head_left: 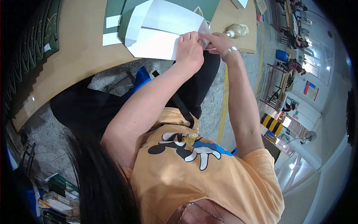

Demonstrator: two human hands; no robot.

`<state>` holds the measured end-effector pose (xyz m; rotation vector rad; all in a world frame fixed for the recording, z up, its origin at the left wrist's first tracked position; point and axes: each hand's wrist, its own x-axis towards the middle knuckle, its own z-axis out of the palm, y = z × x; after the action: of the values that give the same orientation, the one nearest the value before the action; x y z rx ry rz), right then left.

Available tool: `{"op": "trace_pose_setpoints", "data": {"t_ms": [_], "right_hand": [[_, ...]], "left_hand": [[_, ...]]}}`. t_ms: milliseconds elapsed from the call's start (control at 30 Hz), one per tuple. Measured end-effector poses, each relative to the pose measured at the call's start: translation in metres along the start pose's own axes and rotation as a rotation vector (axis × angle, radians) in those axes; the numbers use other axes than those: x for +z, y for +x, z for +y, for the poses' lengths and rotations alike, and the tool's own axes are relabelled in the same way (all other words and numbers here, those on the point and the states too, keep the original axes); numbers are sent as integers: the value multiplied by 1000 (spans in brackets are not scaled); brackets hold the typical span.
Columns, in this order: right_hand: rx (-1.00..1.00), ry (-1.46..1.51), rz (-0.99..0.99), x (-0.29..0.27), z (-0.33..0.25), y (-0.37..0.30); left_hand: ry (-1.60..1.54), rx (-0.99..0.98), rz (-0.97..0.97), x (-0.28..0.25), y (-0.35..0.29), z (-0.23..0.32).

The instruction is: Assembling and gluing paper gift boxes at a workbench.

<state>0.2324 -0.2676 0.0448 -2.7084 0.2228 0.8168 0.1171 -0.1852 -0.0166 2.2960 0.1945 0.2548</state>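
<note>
A paper bag (158,44), white on the face toward me and green at its left side, lies at the table's near edge with its end folded open into flaps. My left hand (189,53) is closed at the bag's right corner, knuckles up and fingers curled over the white paper. Right beside it, my right hand (220,43) pinches the same corner; its fingertips are partly hidden behind the paper. A wristband circles my right wrist. Just beyond that hand, a squeeze bottle (239,30) with a white cap lies on its side.
Under the bag are more green and white sheets or bags (112,38). Folded dark green bags (39,44) stand in a row on the table's (84,41) left side. My legs are below the table edge. Other people sit at benches far right, beyond a blue drum (282,56).
</note>
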Motion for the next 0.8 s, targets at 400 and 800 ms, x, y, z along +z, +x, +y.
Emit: {"op": "trace_pose_setpoints", "data": {"t_ms": [400, 800], "right_hand": [[-708, 610, 279, 93, 15, -12], [-822, -338, 486, 103, -17, -17]], "left_hand": [[-539, -86, -170, -35, 14, -27], [313, 116, 78, -132, -8, -113]]}}
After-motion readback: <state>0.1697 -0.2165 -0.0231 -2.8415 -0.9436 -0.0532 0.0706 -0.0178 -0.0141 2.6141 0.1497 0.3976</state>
